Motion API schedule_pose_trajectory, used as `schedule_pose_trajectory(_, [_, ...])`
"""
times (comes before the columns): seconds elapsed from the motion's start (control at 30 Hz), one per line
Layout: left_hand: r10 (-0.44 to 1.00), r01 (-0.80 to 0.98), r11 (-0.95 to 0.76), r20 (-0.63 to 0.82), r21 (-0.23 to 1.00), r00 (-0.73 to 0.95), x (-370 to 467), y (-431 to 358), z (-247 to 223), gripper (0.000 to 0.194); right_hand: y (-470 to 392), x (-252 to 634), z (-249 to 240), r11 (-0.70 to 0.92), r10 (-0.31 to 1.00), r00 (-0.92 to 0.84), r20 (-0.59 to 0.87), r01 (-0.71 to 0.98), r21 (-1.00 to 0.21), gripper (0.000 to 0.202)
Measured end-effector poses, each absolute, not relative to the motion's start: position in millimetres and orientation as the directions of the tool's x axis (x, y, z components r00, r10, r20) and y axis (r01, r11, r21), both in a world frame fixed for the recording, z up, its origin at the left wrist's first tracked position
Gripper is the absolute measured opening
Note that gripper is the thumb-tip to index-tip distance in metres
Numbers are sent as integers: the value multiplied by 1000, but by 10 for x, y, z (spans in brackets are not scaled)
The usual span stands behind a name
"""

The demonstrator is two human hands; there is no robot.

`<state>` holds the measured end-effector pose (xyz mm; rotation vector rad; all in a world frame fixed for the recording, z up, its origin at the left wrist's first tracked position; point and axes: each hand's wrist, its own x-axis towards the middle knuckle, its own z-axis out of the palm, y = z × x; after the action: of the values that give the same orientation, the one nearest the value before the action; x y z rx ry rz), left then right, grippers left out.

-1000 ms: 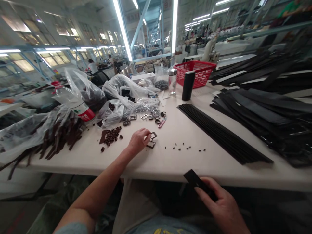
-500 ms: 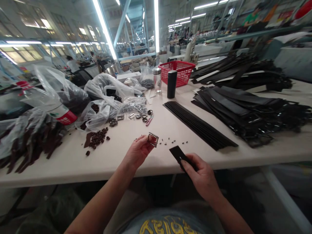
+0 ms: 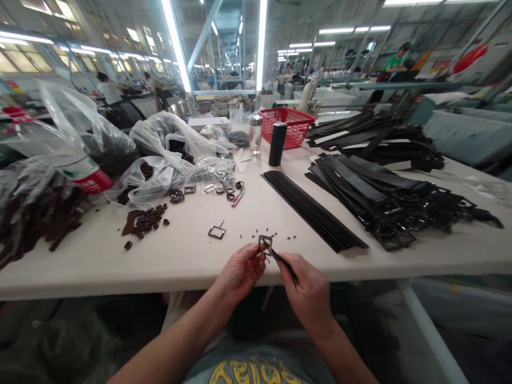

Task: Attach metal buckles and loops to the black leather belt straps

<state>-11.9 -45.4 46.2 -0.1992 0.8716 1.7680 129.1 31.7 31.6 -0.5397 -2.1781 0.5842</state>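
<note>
Between the fingers of my left hand (image 3: 245, 269) is a metal belt buckle (image 3: 265, 244), held up over the table's front edge. My right hand (image 3: 306, 282) grips a black belt strap (image 3: 287, 265), whose end meets the buckle; whether it passes through the frame I cannot make out. Both hands are closed and close together. Another buckle (image 3: 216, 231) lies flat on the table to the left of them. Several tiny metal pieces (image 3: 273, 233) are scattered just beyond my fingers.
A row of black straps (image 3: 312, 210) lies right of centre, with a heap of buckled belts (image 3: 384, 194) beyond. Brown loops (image 3: 150, 221), plastic bags (image 3: 160, 144) and scissors (image 3: 232, 193) are on the left. A black flask (image 3: 277, 144) and red basket (image 3: 294, 128) stand behind.
My hands have come together, bringing buckle and strap end into contact. A separate buckle now shows on the table where my left hand was. The view has shifted slightly.
</note>
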Motion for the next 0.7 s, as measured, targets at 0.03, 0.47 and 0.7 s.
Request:
schedule_pose_trajectory(0.03, [761, -885, -115, -532, 452, -371, -106, -463, 453, 4, 326, 1301, 309, 808, 540, -595, 595, 170, -564, 16])
schedule_pose_trajectory(0.47, [818, -705, 8, -410, 709, -403, 14, -491, 312, 37, 406, 1392, 101, 816, 522, -570, 634, 117, -566, 15])
schedule_pose_trajectory(0.7, [889, -512, 29, -256, 859, -379, -62, -572, 368, 34, 314, 1333, 322, 507, 728, -615, 303, 186, -842, 18])
